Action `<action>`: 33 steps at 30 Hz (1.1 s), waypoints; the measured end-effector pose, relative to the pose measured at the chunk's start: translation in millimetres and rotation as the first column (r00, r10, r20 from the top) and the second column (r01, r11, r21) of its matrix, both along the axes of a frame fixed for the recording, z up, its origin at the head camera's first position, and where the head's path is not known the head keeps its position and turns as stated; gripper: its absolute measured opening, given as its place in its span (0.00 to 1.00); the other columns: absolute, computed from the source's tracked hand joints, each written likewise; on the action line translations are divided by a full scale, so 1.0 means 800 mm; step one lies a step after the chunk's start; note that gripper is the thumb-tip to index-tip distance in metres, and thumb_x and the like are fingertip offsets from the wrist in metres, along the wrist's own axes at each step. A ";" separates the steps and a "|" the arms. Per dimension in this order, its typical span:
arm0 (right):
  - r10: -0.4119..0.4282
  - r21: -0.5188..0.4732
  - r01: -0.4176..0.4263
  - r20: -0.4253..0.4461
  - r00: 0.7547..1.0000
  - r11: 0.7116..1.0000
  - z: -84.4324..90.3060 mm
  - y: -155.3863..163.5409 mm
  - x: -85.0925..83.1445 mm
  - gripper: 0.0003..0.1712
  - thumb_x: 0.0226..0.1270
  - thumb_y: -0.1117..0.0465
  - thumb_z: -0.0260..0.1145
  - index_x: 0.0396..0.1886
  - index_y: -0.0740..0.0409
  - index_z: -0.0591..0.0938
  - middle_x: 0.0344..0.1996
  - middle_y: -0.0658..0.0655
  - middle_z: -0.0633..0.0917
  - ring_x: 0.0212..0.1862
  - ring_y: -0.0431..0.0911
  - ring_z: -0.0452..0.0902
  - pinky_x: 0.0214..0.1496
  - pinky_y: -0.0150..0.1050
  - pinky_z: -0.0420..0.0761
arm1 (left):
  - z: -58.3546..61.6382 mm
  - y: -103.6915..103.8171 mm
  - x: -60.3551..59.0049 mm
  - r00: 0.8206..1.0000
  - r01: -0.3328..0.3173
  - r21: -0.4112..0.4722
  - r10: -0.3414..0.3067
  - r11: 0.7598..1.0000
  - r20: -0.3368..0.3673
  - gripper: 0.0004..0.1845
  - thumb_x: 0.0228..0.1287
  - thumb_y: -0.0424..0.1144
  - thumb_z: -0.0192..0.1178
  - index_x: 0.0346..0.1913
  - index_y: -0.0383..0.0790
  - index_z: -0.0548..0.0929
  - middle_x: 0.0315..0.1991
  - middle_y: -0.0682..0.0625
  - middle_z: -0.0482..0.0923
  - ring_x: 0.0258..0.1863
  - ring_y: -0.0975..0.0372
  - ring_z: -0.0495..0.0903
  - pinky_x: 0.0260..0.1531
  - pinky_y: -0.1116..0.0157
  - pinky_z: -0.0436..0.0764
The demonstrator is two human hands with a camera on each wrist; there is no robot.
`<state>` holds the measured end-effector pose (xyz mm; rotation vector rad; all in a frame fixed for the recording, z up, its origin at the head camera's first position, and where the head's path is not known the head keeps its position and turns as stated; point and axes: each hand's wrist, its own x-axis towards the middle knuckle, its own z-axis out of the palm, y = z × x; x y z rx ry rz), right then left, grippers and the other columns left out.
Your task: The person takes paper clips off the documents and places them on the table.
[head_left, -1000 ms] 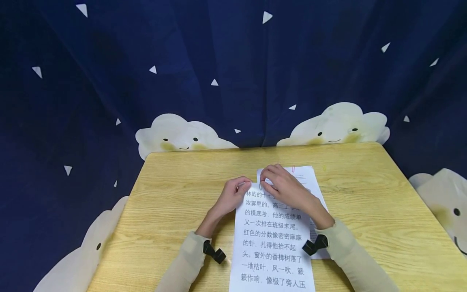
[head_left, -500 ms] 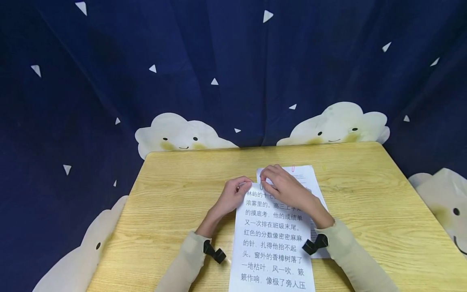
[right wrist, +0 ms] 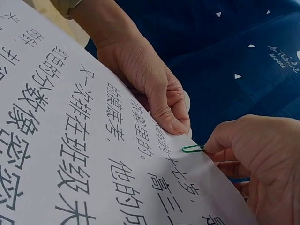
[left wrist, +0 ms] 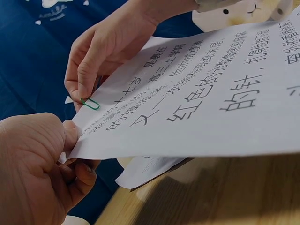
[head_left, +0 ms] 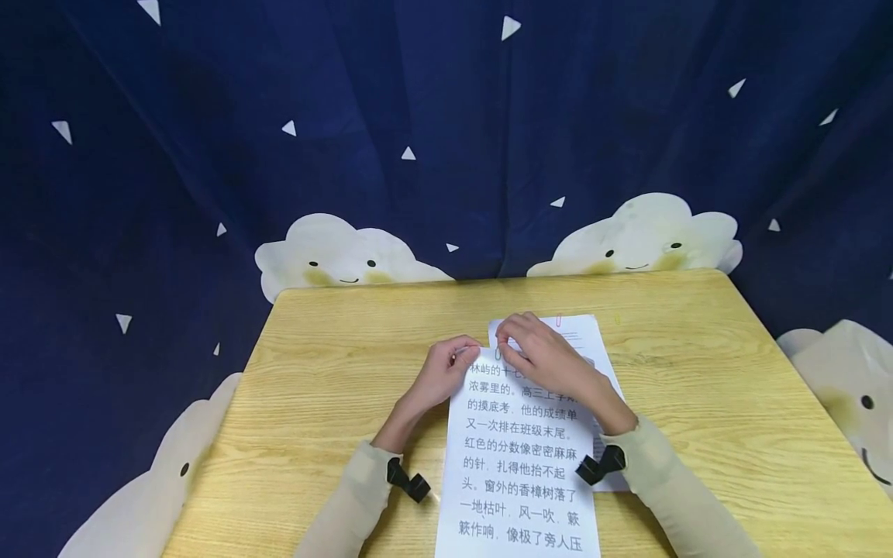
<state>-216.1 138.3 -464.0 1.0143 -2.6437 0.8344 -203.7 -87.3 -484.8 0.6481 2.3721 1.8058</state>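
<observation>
A white printed sheet [head_left: 519, 473] with large dark characters is raised off the table, its top edge between both hands. My left hand [head_left: 441, 373] pinches its top left corner, thumb on the printed face and fingers curled beneath. Along the same edge, a green paper clip [left wrist: 91, 104] reaches over the paper. In the right wrist view, my right hand [right wrist: 269, 161] pinches the outer end of that green clip [right wrist: 191, 149] between thumb and forefinger. The clip's looped end lies on the print.
Behind the raised sheet lies another printed page [head_left: 588, 332] with a pink paper clip [head_left: 559, 320] at its top. A yellow paper clip [head_left: 617, 318] lies to its right on the wooden table [head_left: 335, 364]. A dark blue curtain with clouds [head_left: 349, 248] hangs behind.
Both hands keep their grips in nearly the same places. The whole head view has shifted very slightly.
</observation>
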 end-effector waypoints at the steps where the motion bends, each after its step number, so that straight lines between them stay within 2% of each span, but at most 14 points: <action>1: 0.000 -0.002 0.000 0.001 1.000 1.000 0.000 0.000 0.000 0.03 0.79 0.60 0.61 0.42 0.52 0.80 0.46 0.51 0.83 0.53 0.48 0.75 0.60 0.48 0.75 | 0.000 0.000 0.000 1.000 -0.001 0.004 0.001 1.000 -0.003 0.11 0.80 0.29 0.54 0.47 0.27 0.86 0.36 0.36 0.85 0.27 0.58 0.82 0.30 0.71 0.78; 7: -0.002 -0.011 0.003 0.007 1.000 1.000 0.000 0.000 -0.001 0.03 0.79 0.61 0.61 0.42 0.52 0.80 0.47 0.51 0.83 0.53 0.48 0.75 0.60 0.48 0.75 | 0.001 -0.002 -0.001 1.000 0.012 0.021 -0.012 1.000 -0.007 0.11 0.80 0.29 0.54 0.47 0.26 0.86 0.36 0.35 0.85 0.26 0.58 0.82 0.28 0.71 0.78; 14: -0.009 -0.021 0.009 0.004 1.000 1.000 0.003 -0.001 0.002 0.03 0.79 0.61 0.61 0.41 0.52 0.79 0.49 0.52 0.83 0.53 0.49 0.75 0.59 0.49 0.76 | -0.026 -0.004 -0.018 0.999 0.035 0.017 -0.035 0.999 -0.008 0.12 0.81 0.29 0.53 0.48 0.26 0.86 0.38 0.34 0.85 0.27 0.56 0.84 0.28 0.70 0.80; 25: -0.042 -0.063 0.042 0.007 0.999 0.997 0.009 0.008 -0.001 0.03 0.80 0.59 0.61 0.44 0.51 0.81 0.50 0.51 0.83 0.53 0.48 0.75 0.55 0.49 0.77 | -0.030 -0.008 -0.020 0.999 0.021 0.007 -0.021 1.000 -0.037 0.12 0.81 0.35 0.55 0.49 0.33 0.87 0.37 0.39 0.86 0.27 0.60 0.83 0.29 0.69 0.80; 33: -0.051 -0.059 0.052 0.018 0.999 0.997 0.014 0.015 -0.001 0.06 0.82 0.56 0.61 0.46 0.51 0.82 0.51 0.51 0.83 0.55 0.48 0.74 0.58 0.51 0.77 | -0.027 -0.011 -0.020 1.000 0.000 -0.003 0.000 1.000 -0.029 0.11 0.81 0.35 0.55 0.48 0.34 0.87 0.36 0.42 0.86 0.27 0.62 0.84 0.31 0.68 0.81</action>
